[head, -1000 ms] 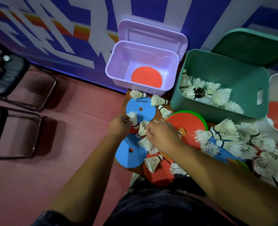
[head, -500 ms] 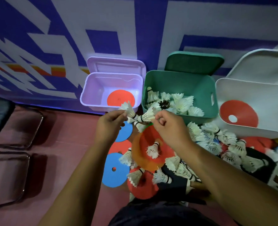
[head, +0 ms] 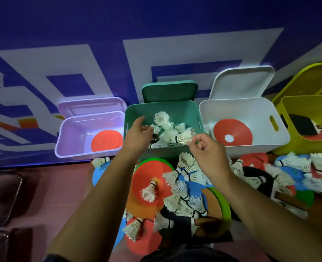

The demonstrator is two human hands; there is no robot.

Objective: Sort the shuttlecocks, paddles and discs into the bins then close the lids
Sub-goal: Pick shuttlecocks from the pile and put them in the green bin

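Note:
Four open bins stand in a row against the wall. My left hand (head: 137,134) reaches into the green bin (head: 195,110), fingers loose above the white shuttlecocks (head: 162,119) heaped inside. My right hand (head: 206,148) hovers at the bin's front rim and pinches one shuttlecock (head: 183,137) by its feathers. The purple bin (head: 62,146) holds an orange disc (head: 107,139), the white bin (head: 250,110) a red disc (head: 232,132), and the yellow bin (head: 307,146) paddles (head: 303,125). Several loose shuttlecocks (head: 186,203) and coloured discs (head: 148,176) lie in front of the bins.
All four lids lean open against the blue and white wall; the green lid (head: 169,91) stands behind its bin. A dark paddle (head: 256,176) lies in the pile at the right. Metal chair frames (head: 3,195) stand on the pink floor at left.
Both hands rose from the pile on the table to the green bin. The left hand, which held shuttlecocks, now has loose fingers inside the bin; the right still pinches one.

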